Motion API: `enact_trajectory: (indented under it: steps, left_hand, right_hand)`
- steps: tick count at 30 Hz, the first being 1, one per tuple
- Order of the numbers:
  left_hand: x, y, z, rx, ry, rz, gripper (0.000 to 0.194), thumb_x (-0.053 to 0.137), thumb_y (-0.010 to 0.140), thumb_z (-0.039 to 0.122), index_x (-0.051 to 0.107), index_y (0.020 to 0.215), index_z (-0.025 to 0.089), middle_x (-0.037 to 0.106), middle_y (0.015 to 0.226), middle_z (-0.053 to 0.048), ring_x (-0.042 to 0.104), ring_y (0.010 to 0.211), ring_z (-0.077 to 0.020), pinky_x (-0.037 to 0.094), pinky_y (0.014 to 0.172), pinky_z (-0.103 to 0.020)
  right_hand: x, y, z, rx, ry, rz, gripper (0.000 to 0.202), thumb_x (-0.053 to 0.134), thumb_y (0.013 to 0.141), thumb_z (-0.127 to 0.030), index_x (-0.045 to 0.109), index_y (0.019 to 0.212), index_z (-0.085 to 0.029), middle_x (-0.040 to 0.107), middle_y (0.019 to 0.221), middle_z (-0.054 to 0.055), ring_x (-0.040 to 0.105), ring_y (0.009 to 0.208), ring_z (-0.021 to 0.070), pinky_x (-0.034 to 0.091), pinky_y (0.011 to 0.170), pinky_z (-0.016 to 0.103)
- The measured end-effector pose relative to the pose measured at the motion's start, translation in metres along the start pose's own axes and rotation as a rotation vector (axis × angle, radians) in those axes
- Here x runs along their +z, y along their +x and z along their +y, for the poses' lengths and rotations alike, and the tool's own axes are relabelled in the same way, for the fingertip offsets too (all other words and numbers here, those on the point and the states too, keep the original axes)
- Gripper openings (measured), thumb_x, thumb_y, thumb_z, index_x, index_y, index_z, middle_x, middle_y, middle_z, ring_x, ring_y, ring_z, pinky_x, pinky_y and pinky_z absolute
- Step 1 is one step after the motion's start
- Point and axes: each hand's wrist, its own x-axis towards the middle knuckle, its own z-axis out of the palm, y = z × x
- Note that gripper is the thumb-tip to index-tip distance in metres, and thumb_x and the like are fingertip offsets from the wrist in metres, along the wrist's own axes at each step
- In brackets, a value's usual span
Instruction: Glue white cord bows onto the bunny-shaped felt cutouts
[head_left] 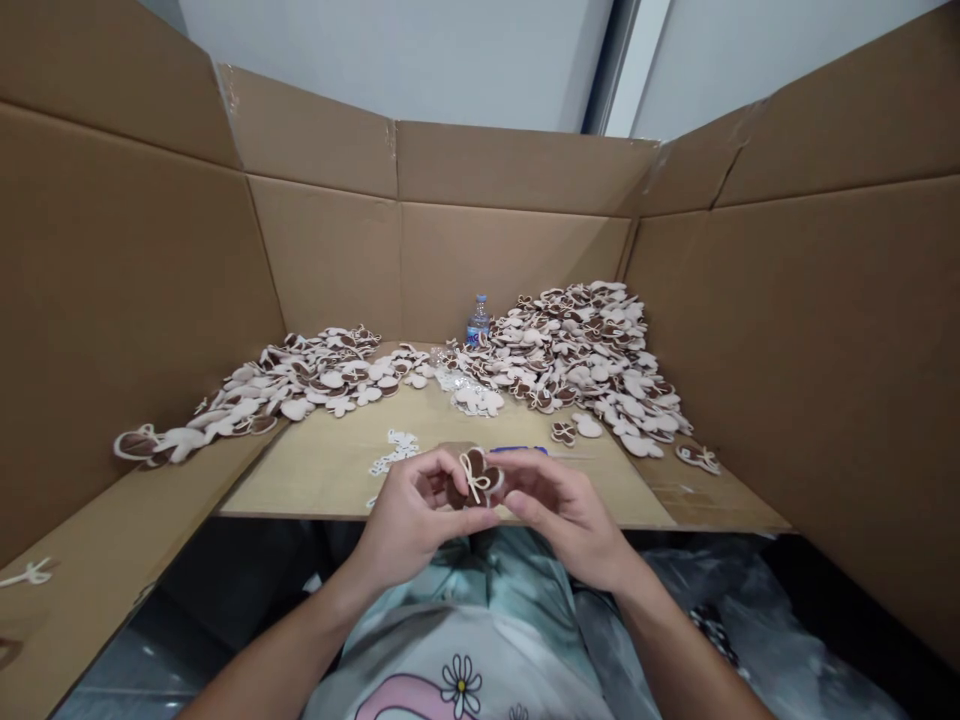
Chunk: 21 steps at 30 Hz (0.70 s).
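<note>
Just above the board's front edge, I hold a brown, flower-shaped fabric piece (477,478) with a pale rim and a cream cord bow on its face. My left hand (421,502) pinches its left and lower side between thumb and fingers. Curled about the right edge are the fingers and thumb of my right hand (559,510). Behind the hands lies a blue object (517,450), partly hidden, with a thin pale shaft pointing right. Small white cut-out shapes (396,450) lie beyond my left hand. A brown flower piece (562,433) with a bow rests farther right.
Cardboard walls (510,260) enclose the board (315,470) at the back and sides. A large heap of brown-and-white pieces (592,350) fills the back right; a lower heap (300,380) runs along the left. A water bottle (478,325) stands at the back beside clear plastic (457,378).
</note>
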Motion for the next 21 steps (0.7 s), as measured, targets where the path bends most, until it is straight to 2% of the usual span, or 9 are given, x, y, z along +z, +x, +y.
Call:
enact_trajectory:
  steps: [5,9,15,21]
  left_hand:
    - [0.000,0.001,-0.001,-0.072,0.049,0.012,0.024,0.087,0.054,0.015,0.066,0.064,0.017,0.066,0.066,0.001,0.060,0.063,-0.0117,0.049,0.062,-0.023]
    - [-0.001,0.002,-0.001,-0.119,0.086,0.003,0.015,0.084,0.059,0.018,0.072,0.068,0.018,0.072,0.074,-0.004,0.065,0.068,-0.0155,0.052,0.069,-0.029]
    - [-0.006,0.005,-0.007,-0.177,0.149,-0.047,0.012,0.079,0.065,0.017,0.075,0.076,0.018,0.075,0.079,-0.005,0.068,0.073,-0.0180,0.053,0.074,-0.032]
    - [-0.015,0.009,-0.002,-0.189,0.227,-0.164,0.015,0.072,0.074,0.022,0.076,0.088,0.020,0.077,0.090,-0.006,0.070,0.084,-0.0208,0.052,0.080,-0.034]
  right_hand:
    - [-0.006,0.001,-0.001,-0.026,-0.157,-0.022,0.020,0.064,0.089,-0.030,0.069,0.108,-0.026,0.071,0.092,0.002,0.065,0.078,0.0136,0.053,0.071,0.027]
    - [-0.012,0.001,-0.002,0.025,-0.190,-0.012,0.016,0.064,0.089,-0.030,0.071,0.100,-0.023,0.072,0.086,0.002,0.066,0.075,0.0131,0.052,0.068,0.025]
    - [-0.014,0.003,-0.002,0.162,-0.115,-0.018,0.017,0.067,0.086,-0.034,0.072,0.093,-0.019,0.073,0.085,0.003,0.065,0.075,0.0133,0.051,0.069,0.024]
    - [-0.015,0.012,0.014,0.342,0.066,0.036,0.030,0.067,0.083,-0.046,0.068,0.075,-0.017,0.068,0.064,0.001,0.061,0.057,0.0107,0.049,0.059,0.024]
